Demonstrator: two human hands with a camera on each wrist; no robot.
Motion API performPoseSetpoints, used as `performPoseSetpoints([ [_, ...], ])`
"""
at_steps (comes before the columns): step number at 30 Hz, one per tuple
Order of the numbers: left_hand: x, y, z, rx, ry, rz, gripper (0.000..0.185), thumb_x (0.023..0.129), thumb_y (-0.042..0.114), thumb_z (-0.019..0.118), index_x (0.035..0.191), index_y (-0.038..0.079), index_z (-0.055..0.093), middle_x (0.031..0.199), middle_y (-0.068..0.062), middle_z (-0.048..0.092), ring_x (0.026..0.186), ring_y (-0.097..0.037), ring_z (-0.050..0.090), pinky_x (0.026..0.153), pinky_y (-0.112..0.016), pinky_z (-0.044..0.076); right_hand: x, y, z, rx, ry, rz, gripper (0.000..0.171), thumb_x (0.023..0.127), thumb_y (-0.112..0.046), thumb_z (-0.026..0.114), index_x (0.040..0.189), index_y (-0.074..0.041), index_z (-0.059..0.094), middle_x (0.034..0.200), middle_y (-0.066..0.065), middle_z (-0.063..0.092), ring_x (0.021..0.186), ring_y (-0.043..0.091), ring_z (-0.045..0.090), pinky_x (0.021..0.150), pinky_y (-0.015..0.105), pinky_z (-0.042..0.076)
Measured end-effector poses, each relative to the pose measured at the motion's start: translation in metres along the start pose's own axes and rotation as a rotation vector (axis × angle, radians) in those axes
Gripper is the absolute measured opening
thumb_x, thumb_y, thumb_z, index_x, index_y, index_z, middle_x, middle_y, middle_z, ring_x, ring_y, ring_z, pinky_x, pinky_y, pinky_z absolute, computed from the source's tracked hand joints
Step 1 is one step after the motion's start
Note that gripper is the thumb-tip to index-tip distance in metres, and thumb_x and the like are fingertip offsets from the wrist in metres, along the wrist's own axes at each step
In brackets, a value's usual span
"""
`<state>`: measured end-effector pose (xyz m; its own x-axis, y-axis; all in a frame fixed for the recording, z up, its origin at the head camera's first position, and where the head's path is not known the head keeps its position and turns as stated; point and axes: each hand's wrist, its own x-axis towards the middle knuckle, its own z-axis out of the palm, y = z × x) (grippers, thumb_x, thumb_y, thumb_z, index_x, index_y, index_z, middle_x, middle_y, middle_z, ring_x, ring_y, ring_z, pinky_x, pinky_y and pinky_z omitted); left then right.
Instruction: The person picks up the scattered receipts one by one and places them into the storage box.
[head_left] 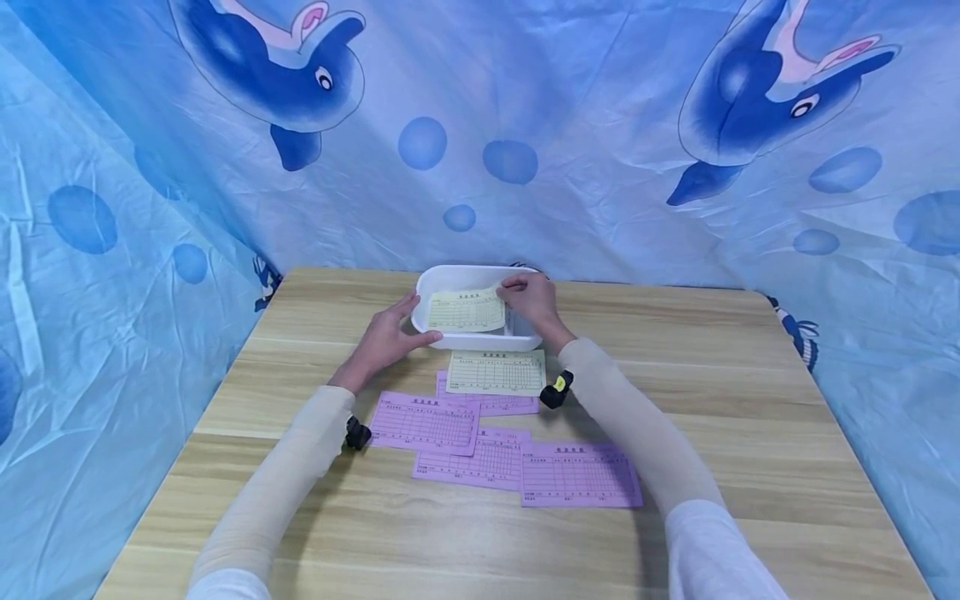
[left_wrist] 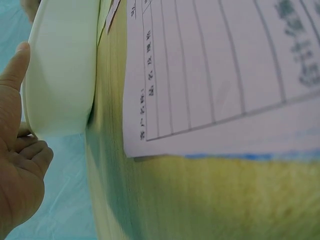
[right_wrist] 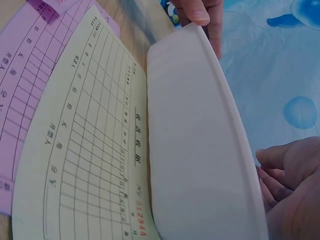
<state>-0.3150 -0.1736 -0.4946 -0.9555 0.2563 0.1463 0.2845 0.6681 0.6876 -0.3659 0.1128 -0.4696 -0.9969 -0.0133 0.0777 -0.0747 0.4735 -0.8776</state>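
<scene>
My left hand (head_left: 384, 340) rests against the near left corner of the shallow white plastic tub (head_left: 441, 337), thumb straight along its rim and fingers loosely curled against the outer wall, so that grip is spread rather than clamped. My right hand (head_left: 531, 300) reaches over the tub's right side, its grip pinching the right edge of a pale yellow printed form sheet (head_left: 467, 310), which lies inside the tub. The tub stands toward the far edge of the light wooden surface (head_left: 750, 417). Just in front of it lies a second yellow form (head_left: 497, 372), overlapping one of four pink forms (head_left: 579, 475) spread nearer to me between my sleeved forearms. A blue dolphin-print cloth (head_left: 600, 125) hangs around the surface.
</scene>
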Motion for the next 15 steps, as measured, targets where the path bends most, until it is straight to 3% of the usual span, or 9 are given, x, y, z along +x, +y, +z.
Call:
performPoseSetpoints([
  [11,-0.001,0.001,0.0,-0.007,-0.006,-0.011,0.108,0.08,0.059,0.081,0.156,-0.002,0.034,0.167,-0.018,0.026,0.153,-0.034,0.026,0.125,-0.048,0.025,-0.015,-0.013,-0.026,0.103,-0.01,-0.074,0.025,0.093,-0.024,0.077,0.11,-0.005,0.077,0.1,0.014,0.077,0.09,0.032,0.076,0.08,0.039,0.063],
  [15,-0.001,0.001,0.0,-0.008,-0.008,-0.018,0.108,0.08,0.06,0.08,0.157,-0.001,0.034,0.167,-0.017,0.025,0.154,-0.033,0.025,0.126,-0.049,0.025,-0.024,-0.02,-0.037,0.135,-0.017,-0.109,0.03,0.093,-0.025,0.077,0.114,-0.003,0.076,0.102,0.015,0.077,0.089,0.029,0.076,0.083,0.041,0.063],
])
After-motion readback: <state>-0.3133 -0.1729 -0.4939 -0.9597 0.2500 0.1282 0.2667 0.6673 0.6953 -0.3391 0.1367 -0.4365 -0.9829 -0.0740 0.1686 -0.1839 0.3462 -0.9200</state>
